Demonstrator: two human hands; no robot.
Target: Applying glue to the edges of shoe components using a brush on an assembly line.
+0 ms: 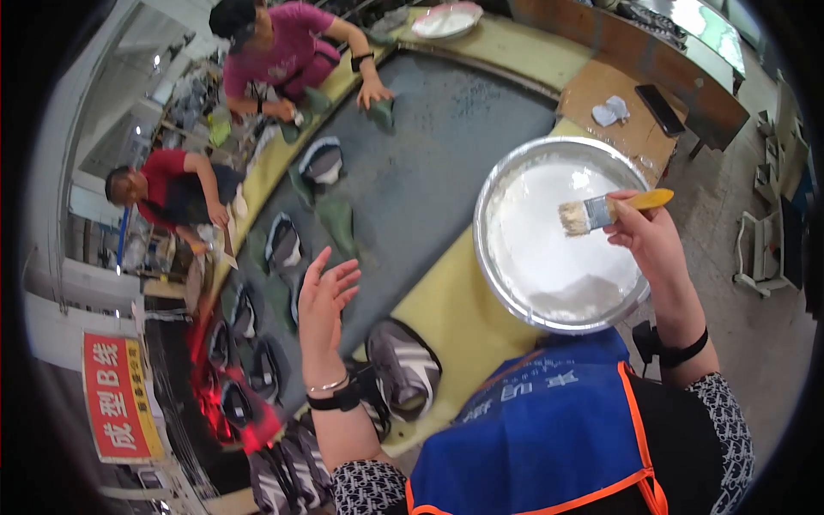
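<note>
My right hand (648, 236) grips a flat paintbrush (601, 210) by its yellow handle. Its pale bristles hang over a metal basin (486, 270) of white liquid (549, 249). To the left, my left hand (326, 313) is raised above the dark grey work surface (429, 129), fingers spread and nothing in them. Just to the right of that wrist stands a grey striped shoe (403, 369). Beyond my left hand lie a grey and black shoe upper (283, 245) and a green shoe last (336, 219).
Across the surface, a person in pink (283, 47) handles green lasts. Farther left, a person in red (176, 184) works at the edge. A phone (660, 110) and crumpled paper (610, 112) lie on cardboard behind the basin. More shoes (287, 472) sit at lower left.
</note>
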